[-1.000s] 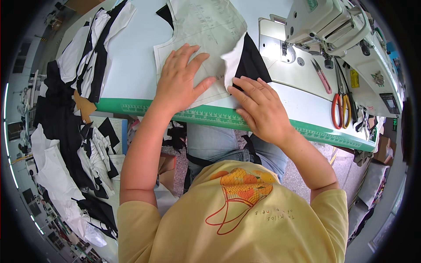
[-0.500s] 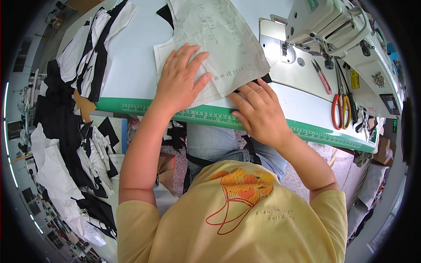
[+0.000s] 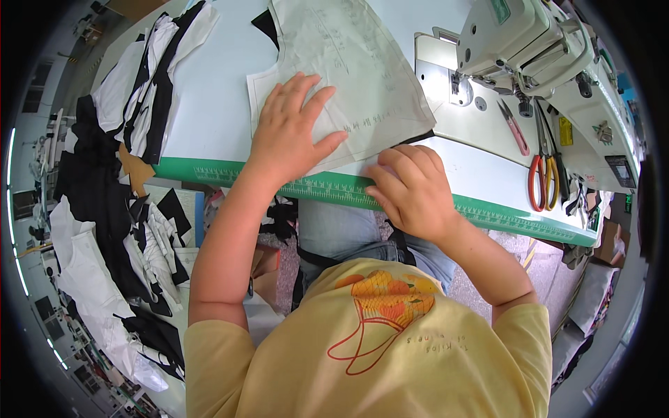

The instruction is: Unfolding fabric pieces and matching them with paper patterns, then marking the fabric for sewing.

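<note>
A large whitish paper pattern point(image 3: 334, 90) with faint handwriting and drawn lines lies on the white table. Black fabric shows from under it at its upper left point(image 3: 265, 29) and as a thin strip along its lower right edge. My left hand point(image 3: 291, 132) rests flat on the pattern's lower left part, fingers spread. By the pattern's lower edge, over the table's front rim, my right hand point(image 3: 412, 184) is closed with bent fingers. What its fingertips hold, if anything, is hidden.
A sewing machine point(image 3: 516, 49) stands at the right. Beside it lie thread snips point(image 3: 513, 129), red-handled scissors point(image 3: 536, 182) and orange-handled scissors point(image 3: 551, 182). A green ruler strip point(image 3: 334, 188) edges the table. Black and white fabric pieces point(image 3: 150, 83) are piled at the left.
My right hand has drawn back slightly from the pattern and its fingers have curled. Less black fabric shows at the pattern's lower right corner. My left hand stays on the pattern.
</note>
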Demonstrator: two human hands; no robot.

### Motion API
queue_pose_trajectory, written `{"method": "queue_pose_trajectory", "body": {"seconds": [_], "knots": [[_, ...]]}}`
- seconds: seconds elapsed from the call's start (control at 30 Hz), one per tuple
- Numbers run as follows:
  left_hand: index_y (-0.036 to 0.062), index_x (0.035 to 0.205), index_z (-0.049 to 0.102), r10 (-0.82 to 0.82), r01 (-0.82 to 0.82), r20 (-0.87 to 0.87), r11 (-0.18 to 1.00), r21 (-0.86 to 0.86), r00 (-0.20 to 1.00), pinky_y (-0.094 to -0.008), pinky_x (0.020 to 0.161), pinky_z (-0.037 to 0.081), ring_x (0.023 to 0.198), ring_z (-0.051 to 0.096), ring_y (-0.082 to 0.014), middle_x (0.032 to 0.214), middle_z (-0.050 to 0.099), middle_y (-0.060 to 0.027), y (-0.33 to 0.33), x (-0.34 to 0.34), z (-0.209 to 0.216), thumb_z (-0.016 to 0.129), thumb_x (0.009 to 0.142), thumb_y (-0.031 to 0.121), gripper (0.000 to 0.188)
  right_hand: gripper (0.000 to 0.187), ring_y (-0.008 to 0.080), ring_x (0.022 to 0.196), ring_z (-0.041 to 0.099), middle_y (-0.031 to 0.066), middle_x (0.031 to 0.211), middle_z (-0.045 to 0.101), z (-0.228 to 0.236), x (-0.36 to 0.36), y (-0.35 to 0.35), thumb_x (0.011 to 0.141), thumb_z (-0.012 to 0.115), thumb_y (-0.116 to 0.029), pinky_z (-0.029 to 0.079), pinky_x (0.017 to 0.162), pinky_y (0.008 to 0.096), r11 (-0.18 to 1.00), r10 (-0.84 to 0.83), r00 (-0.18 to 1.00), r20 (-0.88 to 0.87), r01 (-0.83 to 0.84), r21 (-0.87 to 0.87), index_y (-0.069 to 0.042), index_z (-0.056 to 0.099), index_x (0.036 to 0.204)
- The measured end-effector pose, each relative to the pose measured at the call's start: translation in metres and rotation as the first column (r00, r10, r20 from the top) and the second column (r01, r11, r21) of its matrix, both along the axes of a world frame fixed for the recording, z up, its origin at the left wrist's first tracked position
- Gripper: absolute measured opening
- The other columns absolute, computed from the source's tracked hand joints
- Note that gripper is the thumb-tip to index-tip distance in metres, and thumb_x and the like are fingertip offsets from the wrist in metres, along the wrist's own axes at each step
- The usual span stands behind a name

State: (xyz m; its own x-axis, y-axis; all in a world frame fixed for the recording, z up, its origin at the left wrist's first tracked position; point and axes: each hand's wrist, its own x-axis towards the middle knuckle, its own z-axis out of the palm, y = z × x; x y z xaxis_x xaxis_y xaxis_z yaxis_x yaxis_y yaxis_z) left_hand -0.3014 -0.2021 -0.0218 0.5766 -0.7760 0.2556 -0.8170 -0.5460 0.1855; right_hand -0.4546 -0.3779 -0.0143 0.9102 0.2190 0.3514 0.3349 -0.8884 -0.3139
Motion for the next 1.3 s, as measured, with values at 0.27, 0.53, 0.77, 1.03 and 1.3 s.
{"method": "queue_pose_trajectory", "body": {"seconds": [0.27, 0.53, 0.77, 1.03, 1.3], "knots": [[0.0118, 0.131, 0.045, -0.004, 0.003, 0.005, 1.000, 0.010, 1.000, -0.0477, 0.110, 0.022, 0.133, 0.031, -0.0323, 0.139, 0.037, -0.0127, -0.001, 0.002, -0.002, 0.065, 0.079, 0.039, 0.062, 0.041, 0.0286, 0.116, 0.049, 0.0123, 0.122, 0.053, 0.001, 0.059, 0.022, 0.081, 0.056, -0.021, 0.037, 0.099, 0.0429, 0.987, -0.132, 0.985, 0.113, 0.141, -0.077, -0.004, 0.053, 0.117], [0.0114, 0.142, 0.032, -0.006, 0.005, 0.004, 0.982, 0.189, 1.000, -0.0460, 0.112, 0.016, 0.138, 0.022, -0.0333, 0.150, 0.024, -0.0141, -0.007, -0.002, 0.008, 0.061, 0.083, 0.029, 0.069, 0.060, 0.0274, 0.135, 0.030, 0.0105, 0.147, 0.032, -0.019, 0.036, -0.014, 0.088, 0.051, -0.038, 0.022, 0.110, 0.0464, 0.960, -0.272, 0.961, -0.048, 0.267, -0.084, -0.014, 0.036, 0.141], [0.0121, 0.142, 0.033, -0.041, 0.038, 0.013, 0.980, 0.193, 0.999, -0.0490, 0.112, 0.013, 0.138, 0.022, -0.0348, 0.149, 0.026, -0.0138, -0.011, -0.003, 0.008, 0.061, 0.083, 0.030, 0.068, 0.051, 0.0244, 0.129, 0.040, 0.0107, 0.138, 0.044, -0.013, -0.002, -0.045, 0.087, 0.056, -0.031, 0.026, 0.108, 0.0453, 0.936, -0.353, 0.935, 0.011, 0.353, 0.010, -0.009, 0.047, 0.132], [0.0111, 0.144, 0.029, -0.027, 0.029, -0.012, 0.970, 0.242, 1.000, -0.0490, 0.113, 0.012, 0.138, 0.020, -0.0357, 0.151, 0.022, -0.0151, -0.013, -0.006, 0.015, 0.058, 0.083, 0.026, 0.069, 0.017, 0.0302, 0.096, 0.058, 0.0111, 0.101, 0.064, 0.014, -0.091, -0.161, 0.079, 0.064, -0.007, 0.046, 0.083, 0.0376, 0.550, -0.834, 0.505, 0.223, 0.795, 0.256, -0.004, 0.064, 0.096], [0.0110, 0.144, 0.026, -0.068, 0.062, 0.012, 0.965, 0.254, 0.998, -0.0496, 0.112, 0.012, 0.138, 0.019, -0.0368, 0.151, 0.021, -0.0156, -0.015, -0.008, 0.014, 0.055, 0.084, 0.025, 0.068, 0.014, 0.0250, 0.086, 0.060, 0.0109, 0.092, 0.063, 0.004, -0.172, -0.206, 0.082, 0.061, -0.005, 0.047, 0.077, 0.0325, 0.276, -0.952, 0.212, 0.221, 0.907, 0.319, -0.003, 0.063, 0.096]]}}
